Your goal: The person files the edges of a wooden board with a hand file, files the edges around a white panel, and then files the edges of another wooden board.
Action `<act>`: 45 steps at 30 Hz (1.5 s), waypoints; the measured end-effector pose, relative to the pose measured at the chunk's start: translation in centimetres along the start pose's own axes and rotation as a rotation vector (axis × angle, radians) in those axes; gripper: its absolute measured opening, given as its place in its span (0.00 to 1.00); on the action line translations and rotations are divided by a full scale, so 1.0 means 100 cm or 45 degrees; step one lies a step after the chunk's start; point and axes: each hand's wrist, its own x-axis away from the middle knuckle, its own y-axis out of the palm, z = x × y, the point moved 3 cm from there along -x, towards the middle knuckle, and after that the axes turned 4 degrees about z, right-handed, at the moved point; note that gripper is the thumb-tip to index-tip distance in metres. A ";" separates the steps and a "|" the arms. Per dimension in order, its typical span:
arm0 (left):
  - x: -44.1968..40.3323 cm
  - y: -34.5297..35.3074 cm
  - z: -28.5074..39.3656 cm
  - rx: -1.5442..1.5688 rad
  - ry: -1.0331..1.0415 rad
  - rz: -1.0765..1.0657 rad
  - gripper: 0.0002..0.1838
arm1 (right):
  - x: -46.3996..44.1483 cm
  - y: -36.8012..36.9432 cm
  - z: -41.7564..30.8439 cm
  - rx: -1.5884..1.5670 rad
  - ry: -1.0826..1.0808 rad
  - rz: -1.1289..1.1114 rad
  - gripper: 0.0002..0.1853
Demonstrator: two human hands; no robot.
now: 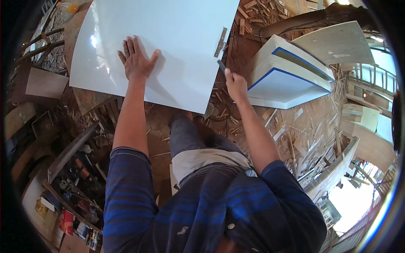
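Well, L hand (137, 63) lies spread flat on the glossy white panel (181, 38) atop a wooden tabletop (89, 100); R hand (237, 87) grips a short dark tool (222, 65) nr a metal strip (220, 42).

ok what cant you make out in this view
In the head view:
Dark tool: its grip end, hidden inside the right hand.
White panel: its far end, cut off by the top edge.
Left hand: its palm, turned down toward the panel.
Small items at lower left: too small and dark to name.
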 end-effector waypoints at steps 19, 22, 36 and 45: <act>0.000 -0.008 0.004 0.007 -0.015 -0.053 0.63 | 0.029 0.009 0.004 0.026 -0.097 0.015 0.35; 0.000 -0.007 0.005 0.007 -0.014 -0.032 0.63 | 0.083 0.014 0.014 0.060 -0.009 -0.177 0.33; 0.001 -0.002 0.004 0.016 0.009 -0.016 0.64 | 0.100 0.039 0.037 -0.140 -0.222 -0.186 0.37; 0.001 0.001 0.004 0.033 0.033 0.007 0.62 | 0.036 0.041 0.032 -0.320 -0.278 -0.273 0.37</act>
